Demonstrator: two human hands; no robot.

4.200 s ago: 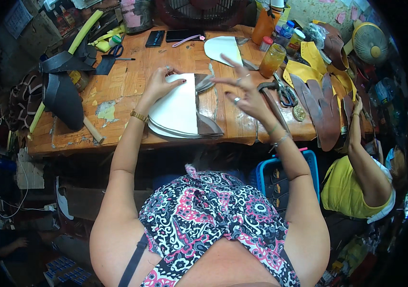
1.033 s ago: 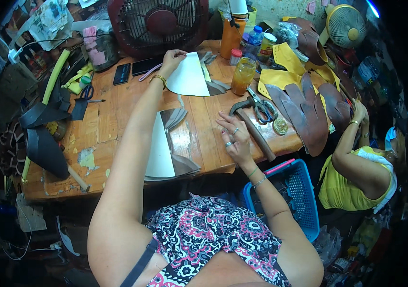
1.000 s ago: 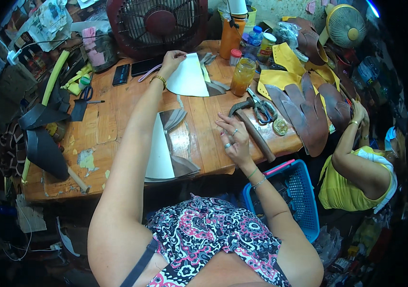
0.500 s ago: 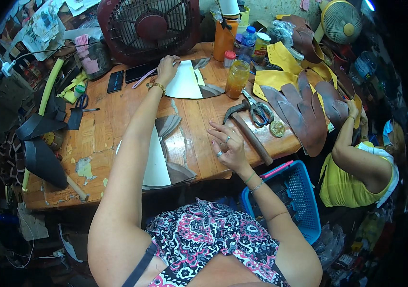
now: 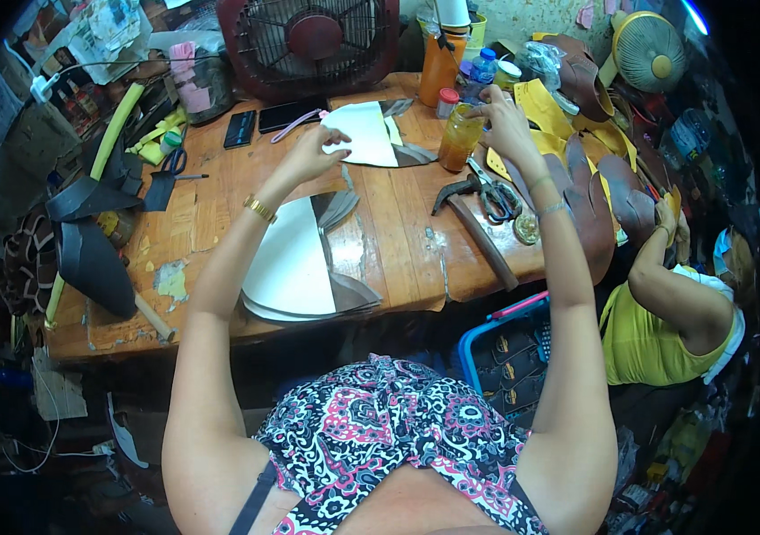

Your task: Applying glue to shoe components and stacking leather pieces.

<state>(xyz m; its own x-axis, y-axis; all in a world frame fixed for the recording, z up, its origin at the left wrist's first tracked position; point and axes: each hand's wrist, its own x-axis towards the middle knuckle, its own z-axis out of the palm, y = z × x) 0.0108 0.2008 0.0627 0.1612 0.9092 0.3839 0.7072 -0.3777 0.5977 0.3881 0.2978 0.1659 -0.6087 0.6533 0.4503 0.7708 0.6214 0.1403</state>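
Note:
My left hand (image 5: 316, 153) hovers over the table with its fingers apart and bent, holding nothing. Just beyond it lies a white sheet piece (image 5: 359, 134) with dark grey pieces beside it. My right hand (image 5: 509, 129) is at the mouth of a glass jar of amber paste (image 5: 456, 143), fingers stretched toward the rim. Whether a fingertip dips inside is hard to see. Nearer to me, a stack of white half-round pieces (image 5: 286, 259) lies with fanned grey pieces (image 5: 344, 214) along its right side. A hammer (image 5: 480, 236) and scissors (image 5: 497, 201) rest below my right hand.
A box fan (image 5: 313, 40) stands at the back, with two phones (image 5: 240, 129) before it. Brown and yellow cut pieces (image 5: 576, 178) cover the right end. A person in yellow (image 5: 665, 312) handles them. A blue basket (image 5: 478, 348) stands below the front edge. Black pieces (image 5: 94, 259) lie left.
My right hand has moved up and away from me to the jar. My left hand has come back off the far white piece, uncovering the near stack. The view has shifted slightly.

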